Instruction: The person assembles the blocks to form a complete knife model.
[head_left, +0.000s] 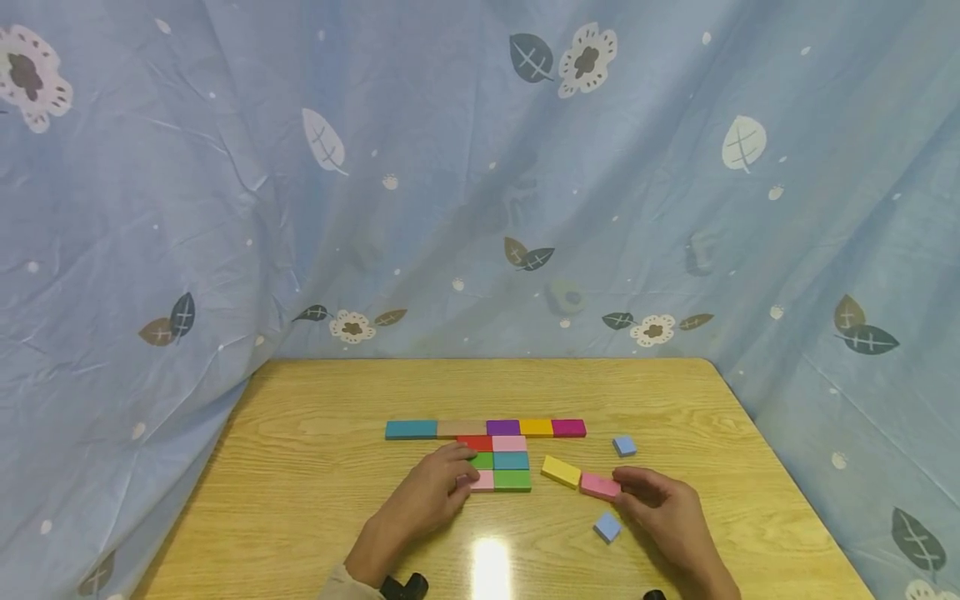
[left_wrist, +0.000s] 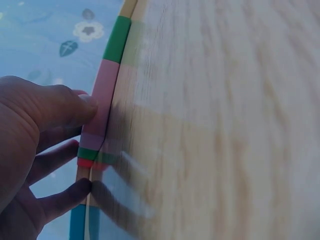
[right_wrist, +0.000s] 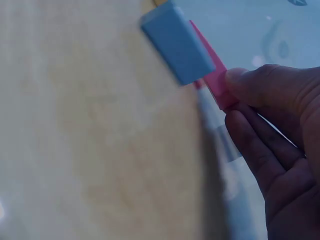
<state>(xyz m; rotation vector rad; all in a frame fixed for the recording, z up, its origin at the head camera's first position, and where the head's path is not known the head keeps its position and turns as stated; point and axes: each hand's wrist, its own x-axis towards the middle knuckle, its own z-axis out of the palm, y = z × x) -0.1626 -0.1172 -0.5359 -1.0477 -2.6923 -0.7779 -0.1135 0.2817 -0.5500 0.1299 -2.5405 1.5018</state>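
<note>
My right hand (head_left: 671, 512) pinches the right end of a pink block (head_left: 600, 487) between thumb and fingers, as the right wrist view also shows. The block's other end meets a yellow block (head_left: 561, 472), and both lie on the table. A small blue block (head_left: 607, 527) sits just in front of them; another blue block (head_left: 624, 446) lies behind. My left hand (head_left: 427, 492) rests at the left side of a flat grid of coloured blocks (head_left: 512, 461), partly covering it. In the left wrist view, its thumb touches a light pink block (left_wrist: 104, 95) while the other fingers spread along the blocks.
Along the grid's far side runs a row of blocks, including a teal one (head_left: 411, 430), a purple one (head_left: 503, 427) and a magenta one (head_left: 569, 428). The wooden table (head_left: 300, 483) ends at a blue patterned curtain (head_left: 450, 208) behind and at both sides.
</note>
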